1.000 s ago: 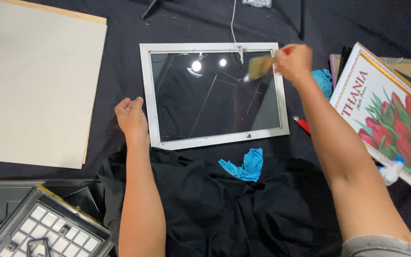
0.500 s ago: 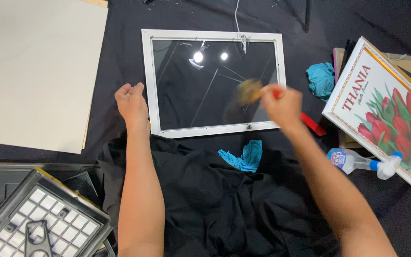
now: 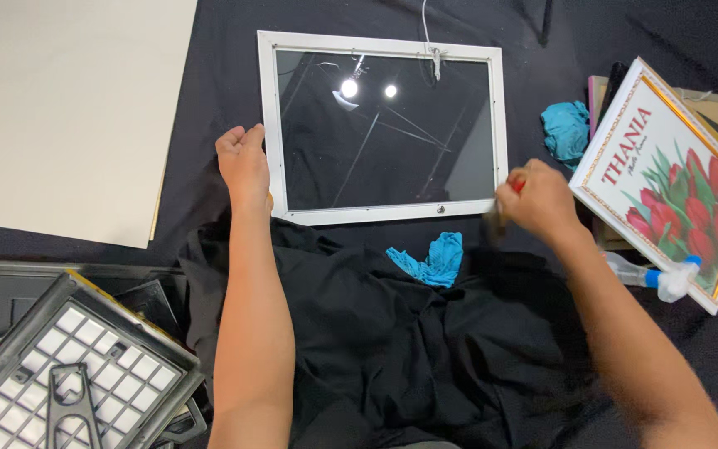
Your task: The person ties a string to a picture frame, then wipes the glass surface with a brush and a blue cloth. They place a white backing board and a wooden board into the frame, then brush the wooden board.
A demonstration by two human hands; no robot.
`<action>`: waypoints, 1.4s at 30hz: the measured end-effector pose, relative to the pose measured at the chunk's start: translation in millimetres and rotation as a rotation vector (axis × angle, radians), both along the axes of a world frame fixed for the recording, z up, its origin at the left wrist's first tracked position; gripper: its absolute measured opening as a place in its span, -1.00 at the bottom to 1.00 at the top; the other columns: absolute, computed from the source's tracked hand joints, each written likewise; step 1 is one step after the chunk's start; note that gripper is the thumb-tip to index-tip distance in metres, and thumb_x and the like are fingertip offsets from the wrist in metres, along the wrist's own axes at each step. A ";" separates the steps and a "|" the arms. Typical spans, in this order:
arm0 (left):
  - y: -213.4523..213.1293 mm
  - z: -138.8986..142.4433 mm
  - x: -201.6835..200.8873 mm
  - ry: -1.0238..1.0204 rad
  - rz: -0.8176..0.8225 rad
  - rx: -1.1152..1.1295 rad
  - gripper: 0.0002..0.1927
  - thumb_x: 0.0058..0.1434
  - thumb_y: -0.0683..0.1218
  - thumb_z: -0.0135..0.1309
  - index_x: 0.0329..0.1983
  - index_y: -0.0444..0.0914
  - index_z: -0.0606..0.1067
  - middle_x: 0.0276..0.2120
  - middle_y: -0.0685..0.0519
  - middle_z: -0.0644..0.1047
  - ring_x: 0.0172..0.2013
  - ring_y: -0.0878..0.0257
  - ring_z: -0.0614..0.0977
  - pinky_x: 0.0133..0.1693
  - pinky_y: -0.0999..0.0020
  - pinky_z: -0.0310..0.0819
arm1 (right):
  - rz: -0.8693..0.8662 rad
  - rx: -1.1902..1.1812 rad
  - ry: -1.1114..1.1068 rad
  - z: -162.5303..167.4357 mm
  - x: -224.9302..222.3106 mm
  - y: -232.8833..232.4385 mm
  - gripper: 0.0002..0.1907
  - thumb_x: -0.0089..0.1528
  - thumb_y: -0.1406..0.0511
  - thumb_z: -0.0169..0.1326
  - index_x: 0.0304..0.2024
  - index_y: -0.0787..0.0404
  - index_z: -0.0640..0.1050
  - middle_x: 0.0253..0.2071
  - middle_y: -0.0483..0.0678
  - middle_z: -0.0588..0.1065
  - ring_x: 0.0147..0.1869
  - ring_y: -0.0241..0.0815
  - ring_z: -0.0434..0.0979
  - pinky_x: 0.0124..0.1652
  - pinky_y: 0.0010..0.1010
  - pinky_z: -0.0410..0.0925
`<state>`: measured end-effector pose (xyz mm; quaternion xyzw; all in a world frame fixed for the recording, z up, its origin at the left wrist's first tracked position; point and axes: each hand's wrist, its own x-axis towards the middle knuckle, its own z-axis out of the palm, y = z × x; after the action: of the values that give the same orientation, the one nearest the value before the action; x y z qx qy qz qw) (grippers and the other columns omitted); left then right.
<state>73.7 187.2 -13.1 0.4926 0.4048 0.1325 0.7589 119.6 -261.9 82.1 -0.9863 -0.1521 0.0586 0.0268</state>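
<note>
White picture frame (image 3: 272,125) lies flat on the black-cloth-covered table (image 3: 209,75), top centre of view, glass pane (image 3: 384,125) in it, hanging wire w/ clip at the top rail. Pane reflects two ceiling lamps and some beams; no obvious smears or dust seen from here, though reflections hide a lot of the surface.

Left hand (image 3: 244,162) rests flat at the frame's left rail, fingers loosely together, palm down, steadying; grip not closed round anything. Right hand (image 3: 535,199) sits at the frame's lower right corner, just off the bottom rail, grip clamped on a small tool w/ a red handle (image 3: 518,185); the working end is blurred, looks like a brush but can't tell for sure.

Judged progress: cleaning of the pane appears well along, w/ the hand at the last corner/edge. Left to do, as far as seen: no picture or backing in the frame yet. The large cream board (image 3: 68,116) lies apart at left, untouched.

Around: blue cloth (image 3: 432,259) crumpled just below the bottom rail, second blue cloth (image 3: 565,129) right of the frame, spray bottle (image 3: 646,277) lying near right forearm, gold-edged tulip print (image 3: 675,179) tilted at right. Dark frames and a grey grid tray (image 3: 85,357) stacked bottom left.
</note>
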 end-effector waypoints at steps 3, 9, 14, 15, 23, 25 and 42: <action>-0.7 0.3 1.4 0.003 -0.008 -0.001 -0.42 0.23 -0.10 0.14 0.24 -0.42 0.26 0.05 -0.18 0.53 0.06 0.13 0.59 0.08 0.31 0.47 | 0.176 -0.176 0.184 -27.3 -20.2 -22.3 -0.73 0.19 0.19 0.05 -0.37 0.24 0.65 -0.24 0.12 0.57 0.00 0.15 0.59 0.00 -0.08 0.45; 2.7 4.4 -1.5 0.016 -0.008 0.000 -0.42 0.21 -0.10 0.14 0.24 -0.41 0.26 0.01 -0.19 0.52 0.00 0.12 0.62 0.01 0.28 0.55 | -0.052 -0.445 0.391 -69.3 -46.6 -31.8 -0.67 0.34 0.12 -0.02 -0.12 0.20 0.62 -0.06 0.15 0.58 0.04 0.19 0.59 0.00 0.04 0.43; 6.2 4.8 -1.4 0.031 -0.029 0.044 -0.44 0.23 -0.09 0.16 0.24 -0.39 0.28 0.05 -0.16 0.51 0.04 0.15 0.61 0.03 0.32 0.54 | 0.038 -0.316 0.208 -45.8 -63.9 3.6 -0.54 0.15 0.04 0.15 0.02 0.11 0.57 0.00 0.09 0.52 0.14 0.13 0.52 0.08 -0.01 0.35; 6.2 5.1 -1.8 0.041 -0.029 0.043 -0.44 0.23 -0.09 0.14 0.23 -0.39 0.28 0.05 -0.17 0.51 0.04 0.14 0.61 0.02 0.32 0.55 | 0.007 -0.167 0.261 -44.6 -72.9 17.8 -0.55 0.13 0.05 0.17 0.00 0.10 0.58 0.01 0.09 0.51 0.14 0.13 0.50 0.10 0.00 0.32; -21.4 32.6 -16.6 0.117 -0.328 0.332 -0.41 0.25 -0.02 0.14 0.27 -0.33 0.26 -0.18 -0.12 0.57 -0.28 0.13 0.63 -0.22 0.20 0.49 | 0.092 0.044 0.403 -55.5 -102.0 56.5 -0.65 0.11 0.19 0.24 -0.07 0.13 0.63 -0.10 0.07 0.52 0.04 0.07 0.52 0.04 -0.09 0.36; -44.4 40.9 -33.8 0.162 -0.648 0.564 -0.46 0.28 0.04 0.13 0.26 -0.28 0.37 -0.28 -0.08 0.65 -0.30 0.13 0.67 -0.17 0.28 0.55 | -0.001 0.271 0.481 -52.4 -93.2 48.8 -0.72 0.12 0.23 0.24 -0.14 0.18 0.64 -0.18 0.04 0.54 -0.07 -0.02 0.54 -0.03 -0.20 0.40; -170.2 13.1 -110.3 -0.200 -1.085 -0.034 -0.55 0.41 0.11 -0.04 0.08 -0.33 0.56 -0.16 0.02 0.63 -0.21 0.31 0.58 -0.07 0.38 0.48 | -0.158 1.123 0.843 -33.9 -90.6 59.9 -0.56 0.26 0.22 0.18 0.15 0.24 0.48 0.01 -0.18 0.55 0.11 -0.38 0.52 0.08 -0.50 0.36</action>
<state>-36.6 16.9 0.0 0.6033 0.0210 -0.2380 0.7609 29.0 -202.0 48.1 -0.7247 -0.0639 0.3461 0.5924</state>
